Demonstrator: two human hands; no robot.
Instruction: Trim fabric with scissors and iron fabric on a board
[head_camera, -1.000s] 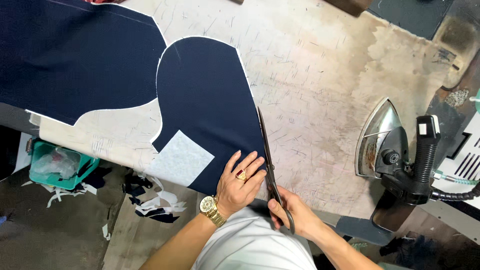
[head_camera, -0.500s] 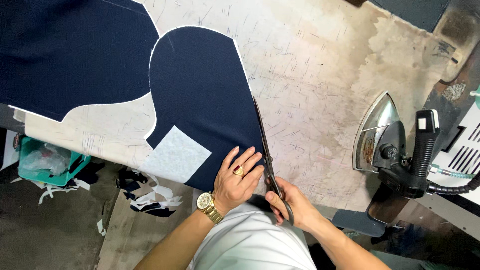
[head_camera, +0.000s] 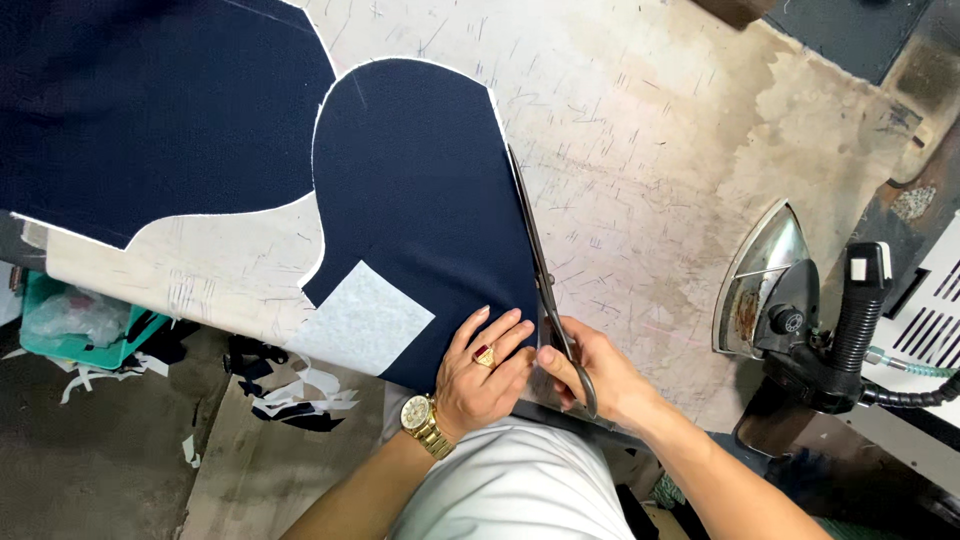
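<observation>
A navy fabric piece (head_camera: 420, 210) with chalked white edges lies on the worn, marked cutting table (head_camera: 650, 150). A pale interfacing patch (head_camera: 360, 320) sits on its near left corner. My left hand (head_camera: 482, 372), with a ring and a gold watch, presses flat on the fabric's near edge. My right hand (head_camera: 590, 372) grips long tailor's scissors (head_camera: 540, 265), whose blades run along the fabric's right edge, pointing away from me.
A second large navy fabric piece (head_camera: 150, 110) covers the table's far left. A steam iron (head_camera: 780, 290) with a black handle and hose rests at the right. On the floor at the left are fabric scraps (head_camera: 290, 390) and a green bin (head_camera: 75, 320).
The view has shifted a little. Both hands stay at the fabric's near right edge, with the scissors still laid along that edge.
</observation>
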